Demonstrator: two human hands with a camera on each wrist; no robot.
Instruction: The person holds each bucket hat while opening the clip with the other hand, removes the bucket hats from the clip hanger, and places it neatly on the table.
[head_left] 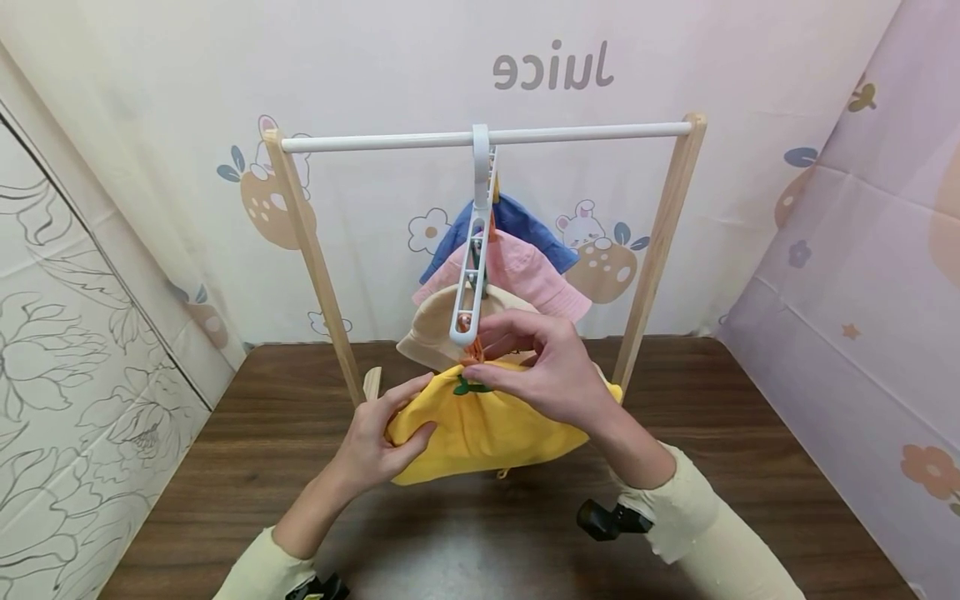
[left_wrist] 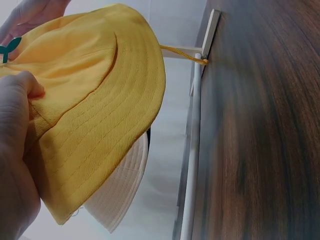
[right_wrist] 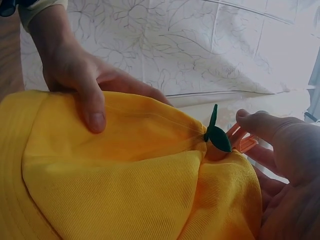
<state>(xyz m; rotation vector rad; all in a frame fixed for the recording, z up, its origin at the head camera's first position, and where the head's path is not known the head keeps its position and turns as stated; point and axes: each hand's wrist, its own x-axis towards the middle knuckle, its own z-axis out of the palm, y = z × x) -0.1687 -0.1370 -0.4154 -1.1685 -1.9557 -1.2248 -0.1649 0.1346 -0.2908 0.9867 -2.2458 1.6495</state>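
A yellow bucket hat (head_left: 495,429) with a green sprout (right_wrist: 218,140) on its crown hangs at the near end of a white hanger (head_left: 482,187). My left hand (head_left: 375,437) grips the hat's left side, thumb on the front and fingers behind the cloth. At the crown, my right hand (head_left: 558,371) pinches an orange clip (right_wrist: 247,144) between thumb and fingers. The clip's jaws meet the cloth right by the sprout. In the left wrist view the yellow brim (left_wrist: 125,105) spreads out below the left thumb.
Behind it on the same hanger are a beige hat (head_left: 431,329), a pink hat (head_left: 528,271) and a blue hat (head_left: 525,225). The hanger hooks over the white rail (head_left: 375,142) of a wooden-legged rack (head_left: 660,242), standing on a dark wooden table (head_left: 270,467).
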